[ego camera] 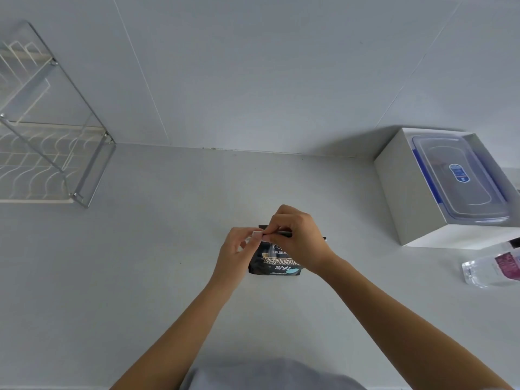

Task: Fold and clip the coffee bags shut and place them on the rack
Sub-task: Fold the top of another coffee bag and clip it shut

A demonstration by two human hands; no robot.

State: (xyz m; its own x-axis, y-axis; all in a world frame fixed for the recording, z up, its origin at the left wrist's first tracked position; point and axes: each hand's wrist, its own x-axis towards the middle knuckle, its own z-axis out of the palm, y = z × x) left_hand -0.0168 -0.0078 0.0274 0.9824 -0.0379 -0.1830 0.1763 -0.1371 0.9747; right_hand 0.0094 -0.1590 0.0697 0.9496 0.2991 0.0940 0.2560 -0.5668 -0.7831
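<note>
A bit of grey cloth (270, 375) is showing closest, at six o'clock, with two bare arms reaching out past it. Far away at ten o'clock, a shiny metal wire rack (56, 136) is standing on the white counter (168, 249). The bag is not sitting on it yet.

In the middle, the left hand (235, 254) is curling its fingers and pinching a small white piece (257, 235), maybe the clip, at the bag's top left corner. The small black coffee bag with gold letters (277, 266) is resting on the counter between both hands. The right hand (298, 237) is curling over the bag's folded top and pinching it flat.

The bag is looking light and crinkly, and its smooth skin could be slipping. I think the folded top is the best place for holding tight.

At two o'clock, a white cardboard box (408, 198) is holding a clear plastic tub with blue latches (461, 181). At three o'clock, a clear packet with a purple label (492, 270) is lying.
</note>
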